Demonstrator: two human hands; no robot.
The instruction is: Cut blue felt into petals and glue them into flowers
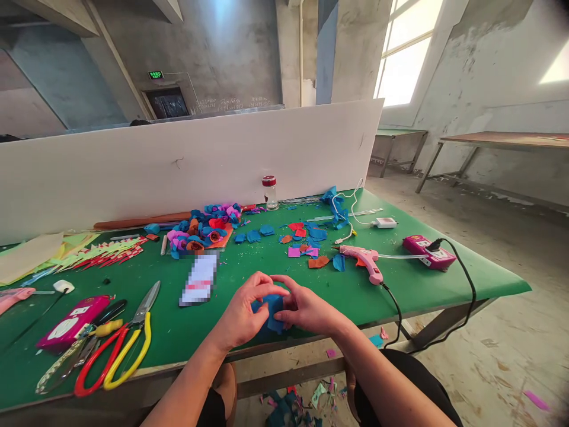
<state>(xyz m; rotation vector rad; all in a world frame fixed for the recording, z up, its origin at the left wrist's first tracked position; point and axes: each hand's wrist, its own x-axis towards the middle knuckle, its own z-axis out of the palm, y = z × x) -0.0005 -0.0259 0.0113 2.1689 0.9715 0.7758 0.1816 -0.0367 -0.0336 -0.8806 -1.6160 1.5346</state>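
Observation:
Above the front edge of the green table, my left hand (245,309) and my right hand (307,307) meet at the fingertips. Between them is a piece of blue crepe paper (274,308), partly hidden by the fingers. My right thumb presses on its right side, and my left fingers are curled at its left edge. Beyond my hands lie blue petals (253,236), a brown petal (319,262) and pink paper squares (299,252). A pink glue gun (365,260) rests to the right of them.
Red-and-yellow-handled scissors (133,341) and a magenta box (76,323) lie at left, near a blurred phone (199,279). Paper roses (207,228) are heaped behind. A red-lidded jar (269,193) stands by the white board (222,160). Another magenta box (429,251) has a black cord.

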